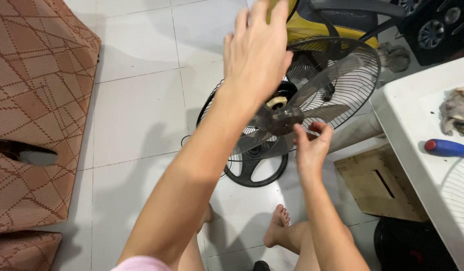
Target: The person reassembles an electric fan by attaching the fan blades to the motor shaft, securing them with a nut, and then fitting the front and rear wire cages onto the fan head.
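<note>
Fan blade (pixel 287 118), translucent grey plastic, sitting at hub of wire guard (pixel 337 75) on floor. Right hand (pixel 312 145) pinching blade near hub; left hand (pixel 254 55) raised above, fingers spread, holding nothing. Probably light, springy (brittle at tips); best gripped by hub.

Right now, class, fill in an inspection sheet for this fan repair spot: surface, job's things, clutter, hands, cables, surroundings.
Surface: white tiled floor.
Job's things: standing fan, rear grille on, translucent blade exposed, round base on the floor.
Clutter: rag and blue-handled screwdriver on white table; wooden box beneath.
Hands: left hand raised, open, over the fan; right hand pinching at the blade hub.
Cables: thin dark cord beside the base.
Surroundings: brown patterned cushion; yellow machine.
</note>
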